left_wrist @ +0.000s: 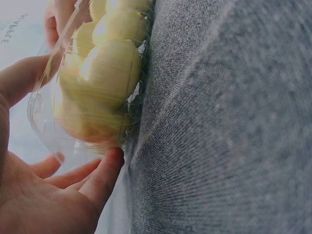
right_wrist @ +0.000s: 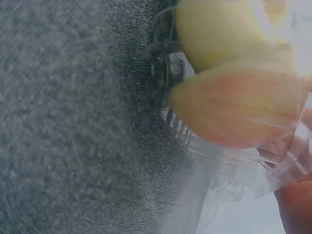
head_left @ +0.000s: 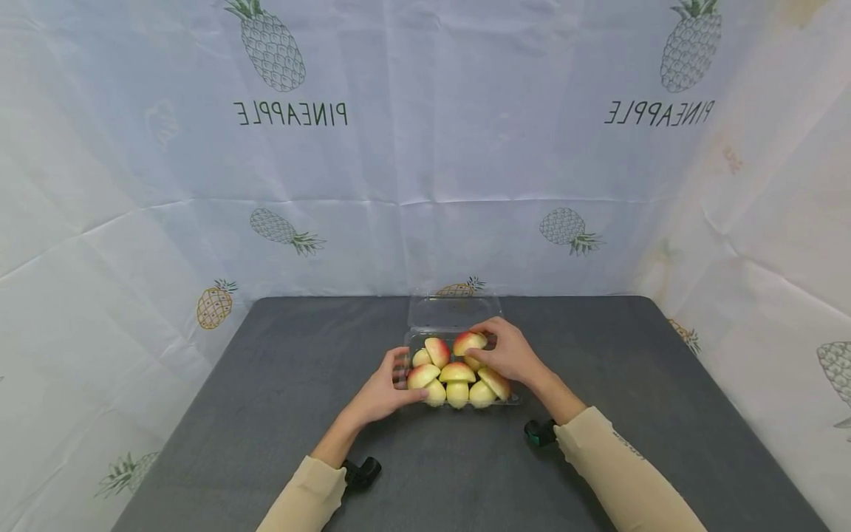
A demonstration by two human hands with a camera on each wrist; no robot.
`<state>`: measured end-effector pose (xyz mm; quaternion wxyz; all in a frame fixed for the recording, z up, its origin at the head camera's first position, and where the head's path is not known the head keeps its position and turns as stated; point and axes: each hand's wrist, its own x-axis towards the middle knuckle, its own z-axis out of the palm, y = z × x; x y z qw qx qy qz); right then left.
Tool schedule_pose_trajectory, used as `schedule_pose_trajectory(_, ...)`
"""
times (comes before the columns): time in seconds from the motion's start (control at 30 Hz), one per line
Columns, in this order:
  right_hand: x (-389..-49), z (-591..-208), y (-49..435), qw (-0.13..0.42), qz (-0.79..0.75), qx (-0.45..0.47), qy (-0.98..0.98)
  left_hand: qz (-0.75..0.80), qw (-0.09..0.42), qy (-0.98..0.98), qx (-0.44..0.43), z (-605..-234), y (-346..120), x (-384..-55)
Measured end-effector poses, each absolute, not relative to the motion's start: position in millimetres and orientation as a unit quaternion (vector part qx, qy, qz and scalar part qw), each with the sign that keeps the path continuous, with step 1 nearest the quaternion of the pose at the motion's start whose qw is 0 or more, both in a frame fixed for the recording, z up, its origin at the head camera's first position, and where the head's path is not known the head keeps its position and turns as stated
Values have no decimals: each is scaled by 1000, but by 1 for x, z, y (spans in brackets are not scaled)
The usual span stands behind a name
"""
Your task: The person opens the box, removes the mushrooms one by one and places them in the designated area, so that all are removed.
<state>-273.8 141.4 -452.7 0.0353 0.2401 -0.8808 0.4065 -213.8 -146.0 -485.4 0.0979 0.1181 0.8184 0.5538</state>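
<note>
Mushroom-shaped yellow-and-red pieces [head_left: 457, 373] sit in a clear plastic clamshell box [head_left: 515, 400] on the gray bench [head_left: 299, 355], lid [head_left: 455, 314] open behind. The right hand [head_left: 508, 352] pinches the back-right piece [head_left: 468, 342] between its fingers; the left hand [head_left: 384, 393] grips the box's left end, thumb in front.

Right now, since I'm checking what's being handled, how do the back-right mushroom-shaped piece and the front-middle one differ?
The back-right piece is pinched by the right hand; neither hand touches the front-middle piece. The front-middle piece shows its stem plainly, pointing toward the person, while the back-right piece is partly hidden by fingers. Both have yellow caps tinged red.
</note>
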Motion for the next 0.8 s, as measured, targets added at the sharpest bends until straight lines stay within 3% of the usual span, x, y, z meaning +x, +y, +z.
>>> schedule_pose_trajectory(0.8, -262, -428, 154, 60, 434, 217, -872, 552, 96, 821, 114, -481, -145, -213)
